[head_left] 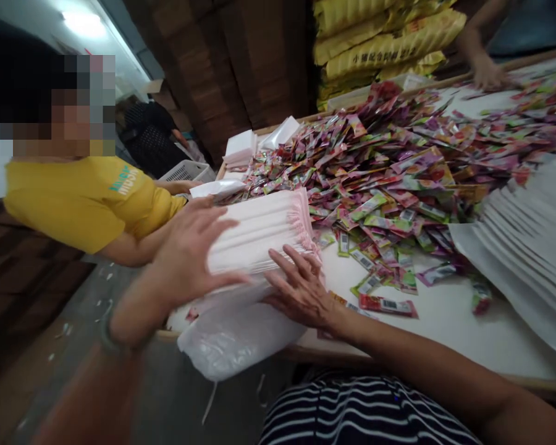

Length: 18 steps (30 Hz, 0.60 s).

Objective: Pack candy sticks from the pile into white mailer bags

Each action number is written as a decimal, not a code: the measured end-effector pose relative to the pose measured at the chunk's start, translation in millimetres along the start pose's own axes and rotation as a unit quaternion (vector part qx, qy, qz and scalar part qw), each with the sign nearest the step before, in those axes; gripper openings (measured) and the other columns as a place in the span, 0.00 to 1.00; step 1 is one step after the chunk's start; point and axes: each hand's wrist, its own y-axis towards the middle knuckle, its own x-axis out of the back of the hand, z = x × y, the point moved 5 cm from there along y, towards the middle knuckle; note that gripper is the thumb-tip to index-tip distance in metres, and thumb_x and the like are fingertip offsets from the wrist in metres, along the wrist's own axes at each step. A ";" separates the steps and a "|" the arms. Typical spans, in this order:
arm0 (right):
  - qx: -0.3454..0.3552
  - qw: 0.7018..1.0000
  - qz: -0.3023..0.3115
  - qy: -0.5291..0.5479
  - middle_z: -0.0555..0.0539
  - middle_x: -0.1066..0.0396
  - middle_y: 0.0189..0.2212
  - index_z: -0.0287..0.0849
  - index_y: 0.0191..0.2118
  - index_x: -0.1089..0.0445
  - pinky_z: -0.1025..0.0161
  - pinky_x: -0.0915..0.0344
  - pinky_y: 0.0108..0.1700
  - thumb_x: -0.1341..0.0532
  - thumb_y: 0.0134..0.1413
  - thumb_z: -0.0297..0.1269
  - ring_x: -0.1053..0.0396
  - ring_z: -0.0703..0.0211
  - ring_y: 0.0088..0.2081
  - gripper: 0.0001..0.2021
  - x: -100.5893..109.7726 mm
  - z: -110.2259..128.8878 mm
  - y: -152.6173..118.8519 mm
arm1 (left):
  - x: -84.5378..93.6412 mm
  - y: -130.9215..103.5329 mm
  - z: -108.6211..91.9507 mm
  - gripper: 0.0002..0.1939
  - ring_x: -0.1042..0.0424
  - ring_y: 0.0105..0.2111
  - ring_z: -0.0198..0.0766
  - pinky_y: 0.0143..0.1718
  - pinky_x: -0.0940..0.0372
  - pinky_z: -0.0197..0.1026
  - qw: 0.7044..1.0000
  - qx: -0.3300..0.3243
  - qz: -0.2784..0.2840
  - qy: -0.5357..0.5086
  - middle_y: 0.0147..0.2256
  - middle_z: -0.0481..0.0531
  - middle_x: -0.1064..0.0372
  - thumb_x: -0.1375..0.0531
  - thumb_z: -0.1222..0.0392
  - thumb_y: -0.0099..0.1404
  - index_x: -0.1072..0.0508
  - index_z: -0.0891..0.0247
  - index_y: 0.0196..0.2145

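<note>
A stack of white bags with pink edges (264, 225) lies at the near edge of the table, partly inside a clear plastic wrapper (241, 337) that hangs over the edge. My left hand (192, 250) is at the stack's left side, fingers spread and slightly blurred; whether it touches the stack I cannot tell. On the near right corner of the stack rests my right hand (301, 287), its fingers stretched out over the bags and wrapper. Close to it lie small colourful sachets, among them a red one with a barcode (389, 305).
A big heap of sachets (375, 167) covers the table's middle. At right stands a fanned white stack (532, 235). A person in a yellow shirt (74, 198) works at left, and another person's hand (488, 74) reaches in at far right. Yellow sacks (384, 49) and cartons (241, 55) stand behind.
</note>
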 end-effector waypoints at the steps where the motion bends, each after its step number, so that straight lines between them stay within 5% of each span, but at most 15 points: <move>1: 0.005 1.000 -0.016 -0.003 0.42 0.42 0.63 0.50 0.54 0.35 0.46 0.54 0.60 0.39 0.58 0.48 0.57 0.44 0.67 0.20 2.3 -0.3 -4.0 | -14.1 -30.0 -12.4 0.34 0.49 0.63 0.62 0.63 0.54 0.62 0.997 -0.052 -0.048 0.039 0.61 0.55 0.43 0.38 0.34 0.52 0.31 0.52 0.53; 5: 0.002 0.999 -0.040 0.012 0.43 0.40 0.59 0.51 0.53 0.37 0.48 0.51 0.60 0.37 0.57 0.46 0.51 0.46 0.63 0.19 15.4 -4.8 -41.1 | -97.8 -131.8 -32.5 0.28 0.44 0.58 0.56 0.60 0.48 0.65 0.949 -0.098 -0.248 0.170 0.58 0.57 0.43 0.35 0.47 0.58 0.37 0.44 0.55; 9: -0.070 0.994 -0.030 0.074 0.40 0.33 0.48 0.46 0.53 0.37 0.49 0.41 0.54 0.37 0.56 0.46 0.38 0.48 0.53 0.21 26.7 -15.0 -86.5 | -159.5 -180.6 -29.0 0.35 0.42 0.55 0.56 0.52 0.39 0.61 0.927 -0.016 -0.334 0.173 0.54 0.63 0.44 0.34 0.48 0.58 0.43 0.48 0.60; 14: -0.182 0.943 0.103 0.258 0.47 0.30 0.29 0.41 0.36 0.32 0.62 0.36 0.35 0.41 0.60 0.49 0.33 0.59 0.31 0.15 18.1 -17.7 -107.6 | -184.4 -190.1 -30.5 0.43 0.38 0.54 0.58 0.50 0.38 0.61 0.934 0.088 -0.320 0.135 0.54 0.68 0.41 0.37 0.46 0.60 0.55 0.54 0.65; 18: -0.188 0.895 0.155 0.374 0.50 0.33 0.26 0.42 0.30 0.36 0.65 0.39 0.34 0.46 0.64 0.46 0.36 0.62 0.30 0.15 30.1 -13.3 -106.2 | -192.4 -182.0 -44.4 0.40 0.36 0.55 0.58 0.52 0.39 0.60 0.939 0.083 -0.321 0.095 0.55 0.69 0.38 0.38 0.46 0.62 0.53 0.57 0.64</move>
